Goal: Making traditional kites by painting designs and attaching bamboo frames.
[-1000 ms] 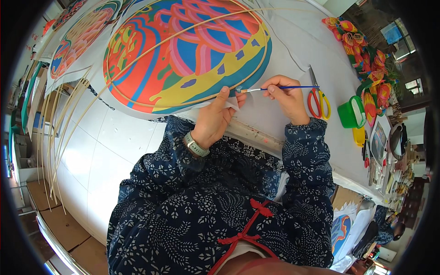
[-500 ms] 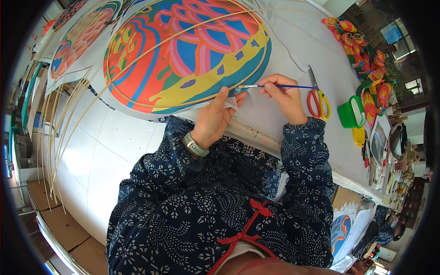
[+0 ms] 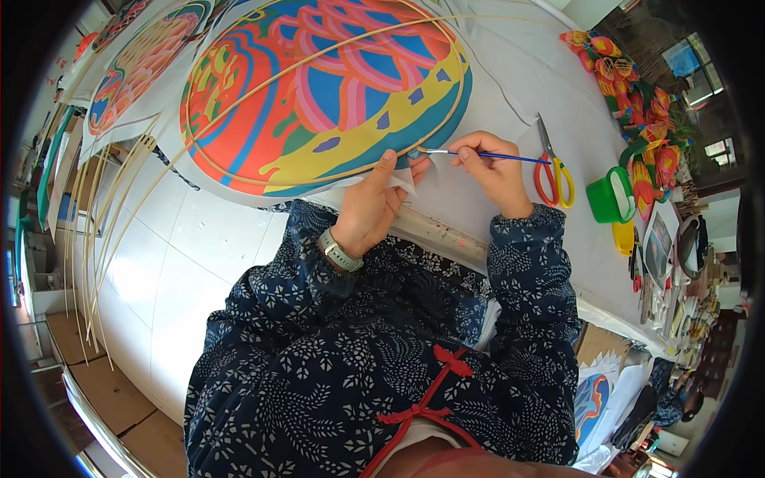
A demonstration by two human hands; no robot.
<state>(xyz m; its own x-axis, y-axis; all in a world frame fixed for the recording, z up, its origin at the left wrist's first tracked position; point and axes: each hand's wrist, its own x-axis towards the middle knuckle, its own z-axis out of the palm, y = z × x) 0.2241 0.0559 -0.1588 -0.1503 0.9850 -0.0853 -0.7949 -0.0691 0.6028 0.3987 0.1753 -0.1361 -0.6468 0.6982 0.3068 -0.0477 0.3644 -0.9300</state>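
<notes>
Your right hand pinches a brush, fingers closed on its shaft, tip at the painted kite's lower rim. Your left hand presses a paper flap there, on the bench.

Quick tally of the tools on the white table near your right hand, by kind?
Paintbrush, blue handle, held in the right hand: 1
Scissors, red and yellow handles: 1
Green cup: 1
Total: 3
</notes>
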